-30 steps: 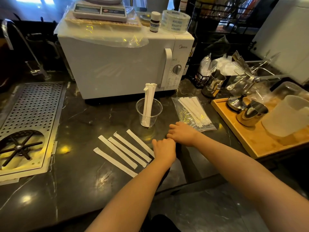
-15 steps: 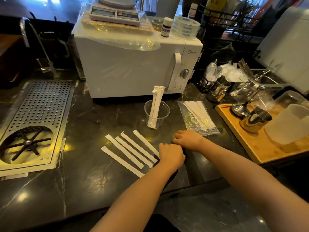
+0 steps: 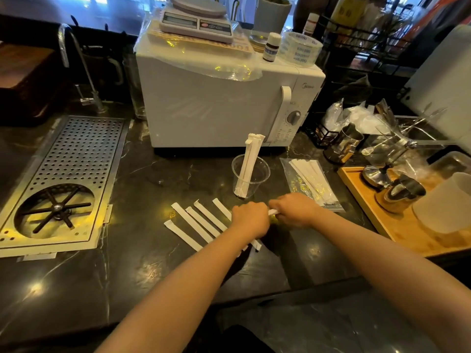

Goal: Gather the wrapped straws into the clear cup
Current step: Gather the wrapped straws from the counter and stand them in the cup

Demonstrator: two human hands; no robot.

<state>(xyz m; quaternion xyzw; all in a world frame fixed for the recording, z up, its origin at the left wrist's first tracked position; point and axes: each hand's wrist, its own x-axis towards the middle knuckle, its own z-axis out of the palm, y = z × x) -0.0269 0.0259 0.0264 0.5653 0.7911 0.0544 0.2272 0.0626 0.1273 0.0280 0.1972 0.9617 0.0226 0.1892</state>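
The clear cup (image 3: pixel 257 174) stands on the dark counter in front of the microwave, with a bundle of wrapped straws (image 3: pixel 248 164) upright in it. Several more wrapped straws (image 3: pixel 196 224) lie side by side on the counter, below and left of the cup. My left hand (image 3: pixel 251 220) is closed in a fist over the right end of that row. My right hand (image 3: pixel 295 208) is closed just to its right. A short white stretch of a wrapped straw (image 3: pixel 272 212) shows between the two hands, gripped by both. The rest of it is hidden.
A clear bag of wrapped straws (image 3: pixel 312 183) lies right of the cup. Behind stands the white microwave (image 3: pixel 216 105). A wooden tray (image 3: pixel 367 197) with metal jugs and a white pitcher is at right. A perforated metal drain grate (image 3: pixel 74 169) is at left.
Both hands have moved forward from resting as fists near the counter edge. The left now covers the row's right end, and a straw shows between the hands. The view has shifted a little.
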